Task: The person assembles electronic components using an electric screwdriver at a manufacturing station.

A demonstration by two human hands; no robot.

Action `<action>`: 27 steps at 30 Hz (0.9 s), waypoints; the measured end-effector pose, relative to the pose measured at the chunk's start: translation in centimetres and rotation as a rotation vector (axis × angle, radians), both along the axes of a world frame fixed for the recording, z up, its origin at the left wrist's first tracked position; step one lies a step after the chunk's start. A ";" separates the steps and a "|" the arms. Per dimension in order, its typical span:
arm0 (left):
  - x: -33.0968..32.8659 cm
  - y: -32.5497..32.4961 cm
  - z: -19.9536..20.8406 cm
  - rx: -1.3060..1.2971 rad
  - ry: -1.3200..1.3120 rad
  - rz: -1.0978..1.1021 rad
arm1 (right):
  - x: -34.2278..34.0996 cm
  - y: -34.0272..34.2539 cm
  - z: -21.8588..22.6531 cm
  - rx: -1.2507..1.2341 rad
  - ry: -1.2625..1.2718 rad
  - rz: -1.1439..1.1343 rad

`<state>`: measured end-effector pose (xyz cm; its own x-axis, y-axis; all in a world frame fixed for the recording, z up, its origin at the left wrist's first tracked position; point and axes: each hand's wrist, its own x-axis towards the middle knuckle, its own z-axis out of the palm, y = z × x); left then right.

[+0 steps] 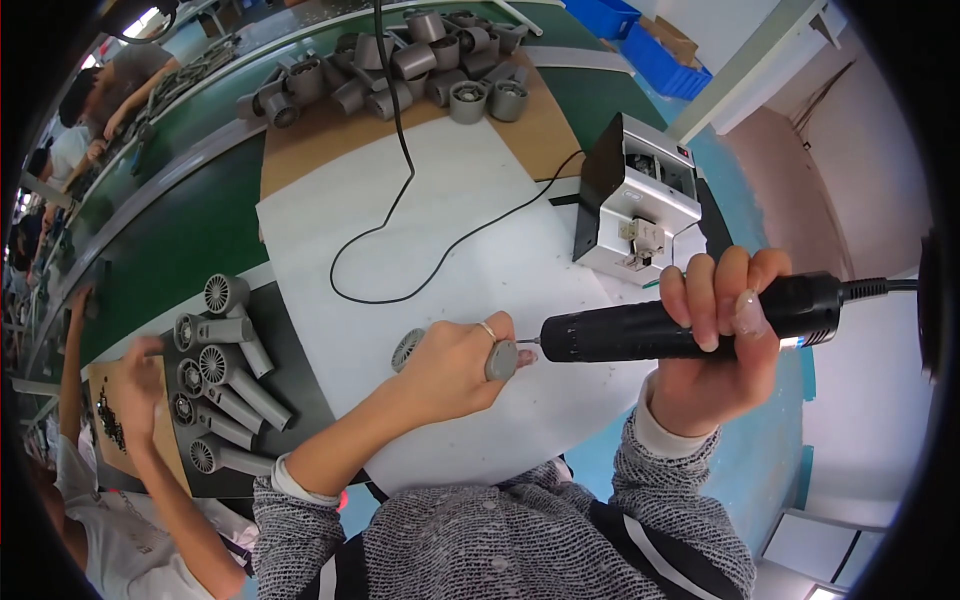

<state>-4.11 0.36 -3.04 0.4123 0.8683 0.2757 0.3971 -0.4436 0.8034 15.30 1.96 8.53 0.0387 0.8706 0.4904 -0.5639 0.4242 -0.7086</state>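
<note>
My left hand (440, 365), with a ring on one finger, is wrapped round a small grey handheld fan (501, 361). The fan's round grille head pokes out to the left of my fist and its handle end faces right. In my right hand (730, 310) is a black electric screwdriver (620, 333), held level and pointing left. Its thin bit reaches the handle end of the fan; whether the tip touches a screw is too small to see. Below both hands lies a white sheet (480, 260) on the bench.
Several grey fans (235, 385) lie on a dark mat at left, beside a co-worker's hand (140, 385) and a board of small dark parts (108, 415). More grey fans (415, 60) are heaped at the back. A silver-black machine (640, 200) stands right; a black cable (440, 275) loops over the sheet.
</note>
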 end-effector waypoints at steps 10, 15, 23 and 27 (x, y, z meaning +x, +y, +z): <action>0.1 0.0 0.5 -0.008 0.049 -0.009 | 0.4 -0.2 0.0 -0.011 0.076 -0.069; 0.0 -0.1 0.2 -0.092 0.068 0.003 | -0.5 -0.4 -0.2 0.004 0.016 -0.046; -0.2 0.0 -0.2 -0.067 0.059 -0.048 | -0.5 -0.9 -0.8 -0.061 0.060 -0.026; 0.0 -0.4 0.1 0.000 0.071 -0.056 | -0.9 -1.7 -1.0 -0.049 0.045 -0.042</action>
<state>-4.07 -0.03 -2.90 0.4786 0.8432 0.2446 0.4272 -0.4671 0.7741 14.42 0.23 7.52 0.0967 0.8909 0.4439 -0.5785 0.4132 -0.7033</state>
